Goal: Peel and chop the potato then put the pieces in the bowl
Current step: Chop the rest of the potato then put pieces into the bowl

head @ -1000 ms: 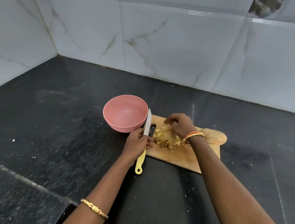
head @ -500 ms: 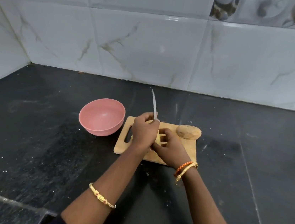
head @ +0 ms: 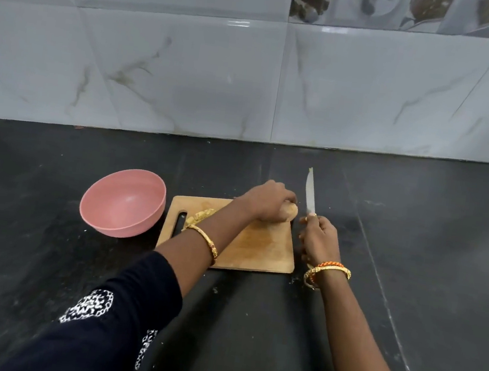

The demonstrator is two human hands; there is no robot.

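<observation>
a: which step is this?

b: looks like the start of a fresh potato. the left hand [head: 269, 202] is curled over the unpeeled potato [head: 290, 213] at the far right corner of the cutting board [head: 260, 249], gripping it. the right hand [head: 318, 240] is wrapped round the handle of the knife [head: 310, 195], blade pointing up and away, just off the board's right edge.

a: and the bowl?

b: the pink bowl [head: 124, 201] sits just left of the board, nothing visible inside. a small heap of potato scraps [head: 201, 215], peel or pieces, i can't tell, lies near the board's handle slot.

a: next move?

b: i'd judge the potato needs lifting or steadying so the blade can meet its skin, with the edge kept away from the left fingers.

a: room to work?

b: the potato sits right at the board's corner, so it could roll onto the black counter [head: 415, 237]. there's open counter to the right and in front, and the wall is well behind.
</observation>
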